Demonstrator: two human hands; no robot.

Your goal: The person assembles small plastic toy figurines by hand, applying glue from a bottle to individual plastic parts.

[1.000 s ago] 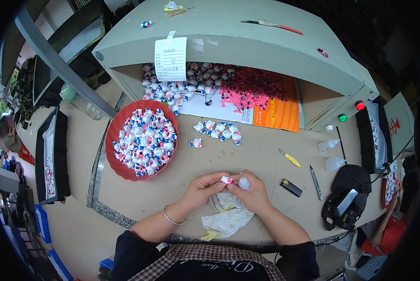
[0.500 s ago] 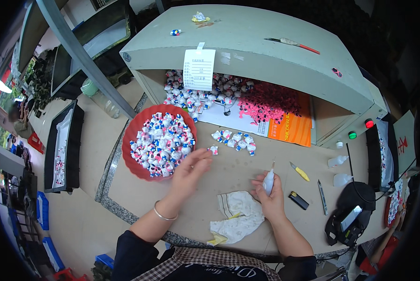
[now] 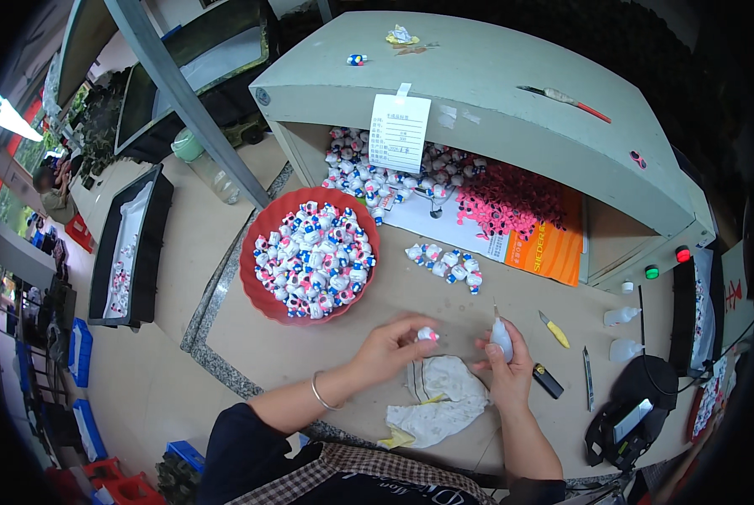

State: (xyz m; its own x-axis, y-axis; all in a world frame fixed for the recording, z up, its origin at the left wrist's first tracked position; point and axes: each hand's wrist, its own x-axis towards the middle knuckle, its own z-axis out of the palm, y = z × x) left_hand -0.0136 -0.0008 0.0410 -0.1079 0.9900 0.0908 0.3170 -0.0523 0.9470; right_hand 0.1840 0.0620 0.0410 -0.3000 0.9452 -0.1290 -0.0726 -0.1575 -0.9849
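While the left hand (image 3: 391, 343) pinches a small figurine (image 3: 427, 334) at frame centre, the right hand (image 3: 507, 362) grips a glue bottle (image 3: 501, 337) nozzle-up, seemingly for dabbing.

One view only, from a head-worn wide fisheye camera looking steeply down and forward over the tabletop (image 3: 326, 370). The person's own forearms enter from the lower edge, with the left hand (image 3: 391, 347) and right hand (image 3: 506, 362) near centre frame at close range. The pale green cabinet (image 3: 478, 93) stands at the far side, toward the top. Straight edges bow toward the rim, and the corners are dark. No second view shares the scene.
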